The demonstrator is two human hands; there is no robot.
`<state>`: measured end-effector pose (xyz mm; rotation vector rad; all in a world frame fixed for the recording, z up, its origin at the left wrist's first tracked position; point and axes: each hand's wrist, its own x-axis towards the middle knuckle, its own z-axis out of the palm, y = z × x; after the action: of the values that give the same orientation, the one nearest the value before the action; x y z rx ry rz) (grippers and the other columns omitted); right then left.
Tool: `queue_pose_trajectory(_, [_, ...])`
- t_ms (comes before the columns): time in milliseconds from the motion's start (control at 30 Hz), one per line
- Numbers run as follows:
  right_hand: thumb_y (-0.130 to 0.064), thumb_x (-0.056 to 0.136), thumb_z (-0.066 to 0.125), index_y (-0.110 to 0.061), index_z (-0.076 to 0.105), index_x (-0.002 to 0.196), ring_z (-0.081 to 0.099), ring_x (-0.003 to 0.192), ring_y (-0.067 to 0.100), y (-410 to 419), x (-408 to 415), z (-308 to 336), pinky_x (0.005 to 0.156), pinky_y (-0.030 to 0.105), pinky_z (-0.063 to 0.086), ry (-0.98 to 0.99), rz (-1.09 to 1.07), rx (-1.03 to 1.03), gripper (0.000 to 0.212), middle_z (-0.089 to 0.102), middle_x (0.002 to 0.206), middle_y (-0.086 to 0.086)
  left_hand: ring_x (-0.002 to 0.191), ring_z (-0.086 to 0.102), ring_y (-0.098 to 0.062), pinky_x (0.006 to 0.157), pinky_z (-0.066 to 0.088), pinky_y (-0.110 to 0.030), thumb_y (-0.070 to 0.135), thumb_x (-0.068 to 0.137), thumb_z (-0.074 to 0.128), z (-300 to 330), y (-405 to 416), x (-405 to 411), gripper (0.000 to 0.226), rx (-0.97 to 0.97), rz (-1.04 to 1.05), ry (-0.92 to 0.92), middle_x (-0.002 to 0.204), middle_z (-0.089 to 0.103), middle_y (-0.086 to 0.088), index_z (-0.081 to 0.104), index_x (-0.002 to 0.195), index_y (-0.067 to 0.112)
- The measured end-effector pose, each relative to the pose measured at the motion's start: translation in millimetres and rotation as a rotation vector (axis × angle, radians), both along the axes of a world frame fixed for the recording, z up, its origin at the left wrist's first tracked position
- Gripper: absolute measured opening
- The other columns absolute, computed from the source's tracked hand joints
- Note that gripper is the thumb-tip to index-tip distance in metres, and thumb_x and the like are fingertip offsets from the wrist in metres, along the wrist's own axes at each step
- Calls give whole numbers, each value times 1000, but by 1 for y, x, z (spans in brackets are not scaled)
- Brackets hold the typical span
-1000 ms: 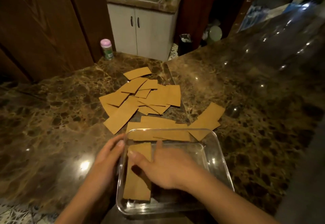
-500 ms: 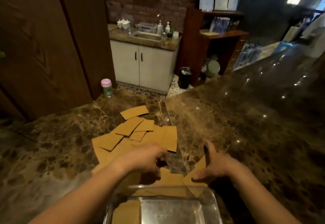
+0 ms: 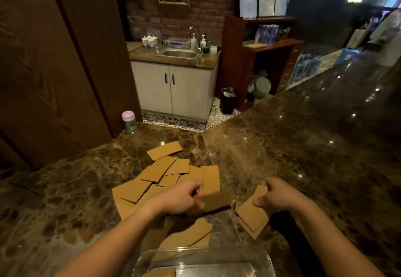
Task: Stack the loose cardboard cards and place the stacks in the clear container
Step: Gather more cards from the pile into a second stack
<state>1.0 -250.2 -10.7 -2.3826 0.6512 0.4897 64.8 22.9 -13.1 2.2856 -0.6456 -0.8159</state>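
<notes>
The left hand [image 3: 182,196] is closed in a pinch on one cardboard card [image 3: 217,200], held by its left end and lifted a little above the counter; the right hand [image 3: 276,194] is pinching a thin bundle of cards [image 3: 252,216] at the far corner, thumb on top, and the bundle hangs tilted toward the person. The cards look light, flat and quite stiff, so I judge a pinch at a short edge is enough; the surface seems dry and smooth, so a stack may slide apart if it is held at one corner only, and squeezing both long sides should keep it square. The loose cards [image 3: 165,174] lie overlapped on the marble counter [image 3: 303,157] beyond the hands; the clear container [image 3: 267,259] stands nearest the person, with one stack [image 3: 160,273] partly visible inside.
</notes>
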Motion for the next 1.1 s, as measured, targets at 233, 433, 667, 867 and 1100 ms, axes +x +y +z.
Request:
queue_pose_trajectory(233, [-6, 76, 81, -26, 63, 105, 65, 88, 24, 15, 12, 82, 71, 37, 52, -409, -110, 416, 39, 67, 100, 6, 75, 68, -17, 59, 45, -31, 1, 89, 45, 46, 8, 9, 10, -785, 573, 453, 82, 74, -7, 49, 90, 9])
queue_pose_trajectory(433, [-4, 72, 83, -19, 67, 101, 69, 92, 32, 64, 26, 147, 78, 44, 52, -475, 169, 557, 36, 73, 102, 17, 69, 61, -25, 59, 47, -33, 8, 87, 36, 97, 3, -3, 24, -1059, 665, 575, 81, 65, -10, 58, 97, 7])
queue_pose_trajectory(667, [3, 76, 77, -19, 70, 108, 73, 84, 23, 86, 29, 169, 64, 30, 54, -499, 222, 634, 39, 75, 95, 9, 68, 69, -24, 62, 52, -35, 29, 101, 37, 115, 19, -16, 32, -1180, 575, 575, 80, 73, -8, 58, 118, 14])
queue_pose_trajectory(867, [8, 82, 66, -16, 67, 110, 72, 76, 21, 80, 24, 164, 66, 31, 56, -476, 168, 884, 37, 73, 85, 5, 97, 71, -35, 87, 56, -50, 3, 98, 43, 128, 28, -16, 31, -1426, 643, 418, 105, 73, -22, 53, 127, 11])
queue_pose_trajectory(1100, [-7, 62, 76, -19, 67, 107, 70, 80, 21, 77, 21, 161, 64, 28, 56, -487, 226, 966, 47, 70, 87, 3, 109, 64, -27, 97, 50, -51, 3, 95, 54, 132, 24, -13, 32, -1436, 820, 410, 116, 68, -12, 60, 126, 12])
